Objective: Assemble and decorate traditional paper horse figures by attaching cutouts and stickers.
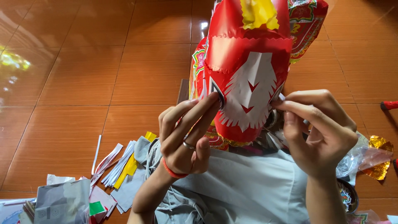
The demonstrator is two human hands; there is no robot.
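A red paper animal head (248,70) with white jagged cut-outs, a yellow crest and patterned sides stands upright in front of me. My left hand (186,137), with a ring and a red wrist band, presses its fingertips on the head's left side by a dark eye piece. My right hand (319,132) pinches the head's right edge between thumb and fingers. Both hands touch the head at once.
Paper strips (118,164) in white and yellow lie on the brown tiled floor (83,74) at lower left, beside a stack of paper scraps (62,203). Gold foil (379,159) and clear plastic sit at right. Grey cloth (240,191) covers my lap.
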